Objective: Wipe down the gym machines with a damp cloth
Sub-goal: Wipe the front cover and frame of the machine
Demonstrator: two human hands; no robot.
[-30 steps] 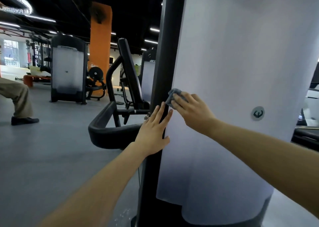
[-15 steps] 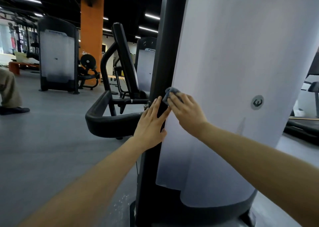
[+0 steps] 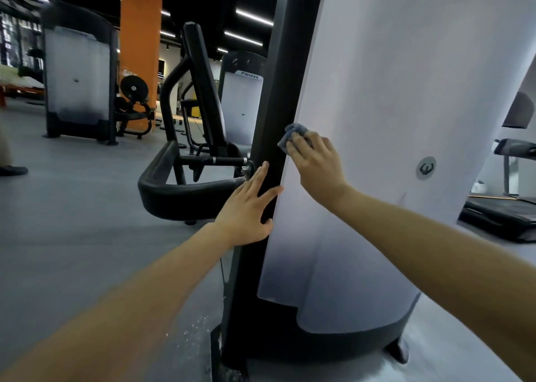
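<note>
The right fingers (image 3: 301, 145) lie close together, bent over a small grey-blue cloth (image 3: 290, 132), and hold it bunched against the left edge of the machine's white cover (image 3: 391, 91), right where the cover meets the black post (image 3: 278, 85). A corner of the cloth sticks out past the fingertips onto the post. The right hand (image 3: 317, 165) sits at about the height of the round badge (image 3: 427, 168), well to the badge's left.

The left fingers (image 3: 262, 178) are straight and spread, flat on the post just below the cloth. The left hand (image 3: 246, 207) grips nothing and seems to serve only as a brace.

The likely trouble is coverage. Bunched this small, the cloth touches only a narrow strip, so the wide cover to the right and its lower edge could easily get missed or end up streaked. The seam between cover and post may also snag the loose corner and tug the cloth free. The bare left palm could leave fresh marks on the post.

White specks (image 3: 197, 329) lie on the floor (image 3: 72, 236) by the post's foot.
</note>
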